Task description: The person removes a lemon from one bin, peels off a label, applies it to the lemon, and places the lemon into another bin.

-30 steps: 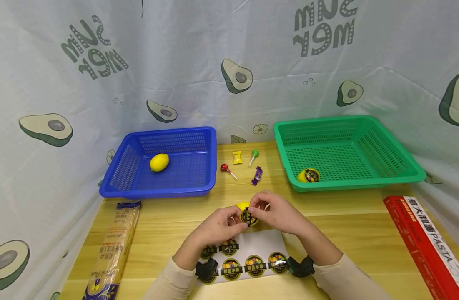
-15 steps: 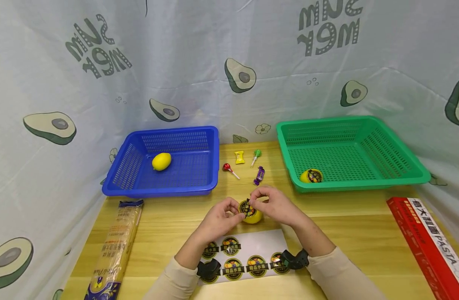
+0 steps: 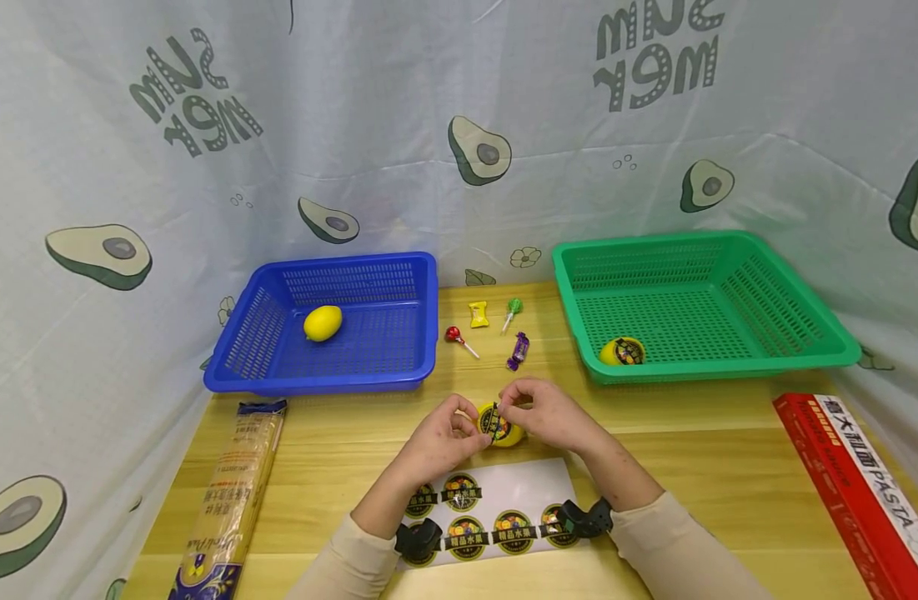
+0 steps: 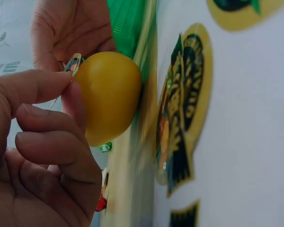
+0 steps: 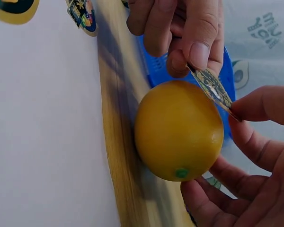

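A round yellow fruit [image 3: 513, 436] with a small green stem spot sits on the table between the two hands. Just over its top is a round black-and-gold fruit sticker [image 5: 214, 89], held by opposite ends. My left hand [image 3: 441, 439] pinches one end between thumb and forefinger. The other end is pinched by my right hand [image 3: 546, 414], whose lower fingers reach round the fruit's side in the right wrist view. In the left wrist view the sticker stands edge-on beside the fruit [image 4: 111, 97]. Below the hands lies a white sticker sheet [image 3: 514, 483] bearing several matching stickers.
A blue basket [image 3: 368, 337] holding a lemon [image 3: 323, 323] stands back left. Back right, a green basket [image 3: 699, 308] holds a stickered yellow fruit [image 3: 616, 352]. Candies and lollipops [image 3: 455, 335] lie between them. A spaghetti pack [image 3: 229, 500] and red pasta box [image 3: 834, 467] flank the table.
Over the last second the fruit has come to show more below the sticker, and the sticker has tilted. In the last half second the right hand has dipped slightly and the sticker sits lower.
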{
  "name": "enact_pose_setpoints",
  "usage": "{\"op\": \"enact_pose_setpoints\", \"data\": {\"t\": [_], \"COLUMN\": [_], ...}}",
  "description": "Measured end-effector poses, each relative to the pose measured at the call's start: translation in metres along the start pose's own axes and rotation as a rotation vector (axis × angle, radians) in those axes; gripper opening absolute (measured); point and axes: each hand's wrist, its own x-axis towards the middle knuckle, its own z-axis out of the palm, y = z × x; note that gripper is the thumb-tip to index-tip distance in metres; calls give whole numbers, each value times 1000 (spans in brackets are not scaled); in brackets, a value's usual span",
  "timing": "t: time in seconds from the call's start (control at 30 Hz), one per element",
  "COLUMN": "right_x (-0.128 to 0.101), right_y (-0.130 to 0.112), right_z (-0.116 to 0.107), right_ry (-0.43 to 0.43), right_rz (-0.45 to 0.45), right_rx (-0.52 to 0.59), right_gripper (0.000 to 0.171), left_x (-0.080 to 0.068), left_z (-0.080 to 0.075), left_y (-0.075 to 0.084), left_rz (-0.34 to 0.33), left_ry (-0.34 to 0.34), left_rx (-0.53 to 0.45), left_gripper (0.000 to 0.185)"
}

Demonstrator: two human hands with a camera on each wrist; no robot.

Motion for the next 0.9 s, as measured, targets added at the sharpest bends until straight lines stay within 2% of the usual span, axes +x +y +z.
{"op": "enact_pose_setpoints", "data": {"t": [0.43, 0.67, 0.9], "right_x": [1, 2, 3], "right_y": [3, 2, 3], "right_z": [3, 2, 2], "right_ry": [-22, -23, -21], "right_rz": [55, 52, 39], "right_rx": [26, 12, 1], "right_gripper": [10, 10, 10], "left_x": [2, 3, 4], "left_z": [2, 1, 3], "left_y": [-4, -5, -8], "left_rz": [-14, -25, -3], "left_ry": [-7, -6, -11], "left_rx": [-26, -37, -60], "left_gripper": [32, 30, 29]}}
